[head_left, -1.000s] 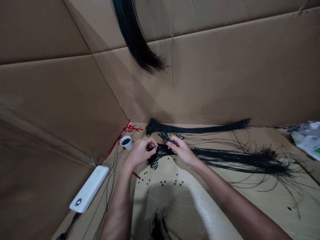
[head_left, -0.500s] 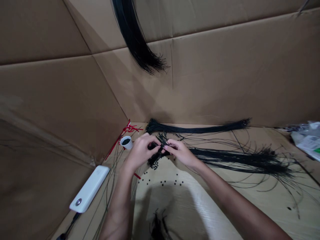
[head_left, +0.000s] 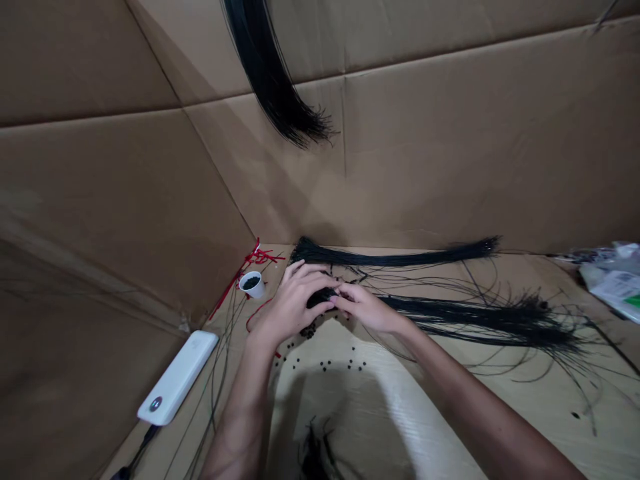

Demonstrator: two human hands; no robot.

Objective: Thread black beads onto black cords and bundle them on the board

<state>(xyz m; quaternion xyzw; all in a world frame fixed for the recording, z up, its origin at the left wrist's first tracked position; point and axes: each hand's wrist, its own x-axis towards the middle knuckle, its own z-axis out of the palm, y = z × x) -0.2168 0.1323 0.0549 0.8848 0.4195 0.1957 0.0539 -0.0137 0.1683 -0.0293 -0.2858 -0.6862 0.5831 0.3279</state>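
Observation:
My left hand [head_left: 295, 300] wraps its fingers around the near end of a bundle of thin black cords [head_left: 480, 317] lying across the cardboard floor. Right beside it, my right hand [head_left: 367, 308] pinches the same bundle, the two hands touching at the cords' end. Small black beads [head_left: 327, 365] lie scattered on the pale sheet [head_left: 350, 413] just below my hands. A second tied bundle of black cords [head_left: 395, 257] lies behind, along the wall.
A small white cup [head_left: 253, 284] holding black beads stands left of my hands, beside red ties [head_left: 257, 257]. A white power bank [head_left: 177, 377] lies at the lower left. Cardboard walls close in the back and left; more black cords [head_left: 280, 87] hang above. Plastic packets [head_left: 615, 280] lie far right.
My hands have come together and closed over the end of the cord bundle; the left hand shifted right and now covers the end.

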